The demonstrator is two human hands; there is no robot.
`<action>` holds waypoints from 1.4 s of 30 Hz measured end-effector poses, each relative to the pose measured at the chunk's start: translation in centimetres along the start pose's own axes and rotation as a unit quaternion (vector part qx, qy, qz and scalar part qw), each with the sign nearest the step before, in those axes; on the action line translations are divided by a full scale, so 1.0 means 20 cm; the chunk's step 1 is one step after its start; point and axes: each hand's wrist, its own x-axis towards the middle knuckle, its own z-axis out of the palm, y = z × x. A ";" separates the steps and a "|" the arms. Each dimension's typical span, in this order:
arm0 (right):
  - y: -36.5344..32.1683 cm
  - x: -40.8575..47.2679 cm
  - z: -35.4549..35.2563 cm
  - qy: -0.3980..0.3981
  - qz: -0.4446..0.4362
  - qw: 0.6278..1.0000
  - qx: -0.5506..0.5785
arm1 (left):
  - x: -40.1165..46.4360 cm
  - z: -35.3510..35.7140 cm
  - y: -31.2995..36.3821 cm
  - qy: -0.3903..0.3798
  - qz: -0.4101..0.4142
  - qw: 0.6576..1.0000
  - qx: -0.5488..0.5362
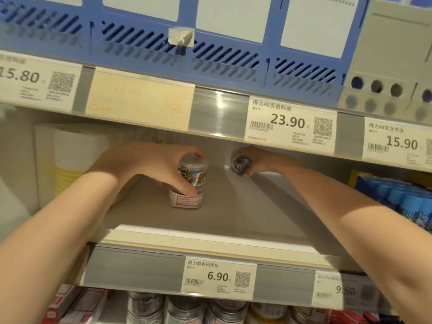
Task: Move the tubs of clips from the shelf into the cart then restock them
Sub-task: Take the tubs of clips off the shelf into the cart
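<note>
Here a clear plastic tub of coloured clips is gripped by the left hand on the grey shelf. A tub of silver clips is clasped in the right hand; whether removal or restocking is underway cannot be told

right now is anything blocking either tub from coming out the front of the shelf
Nothing visible. The left hand grips the coloured-clip tub, the right hand the silver-clip tub; bare shelf lies ahead.
</note>
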 end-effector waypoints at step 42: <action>-0.36 -0.63 0.08 0.061 -0.144 0.964 0.214 | -0.34 0.26 0.04 0.243 -0.063 0.956 -0.152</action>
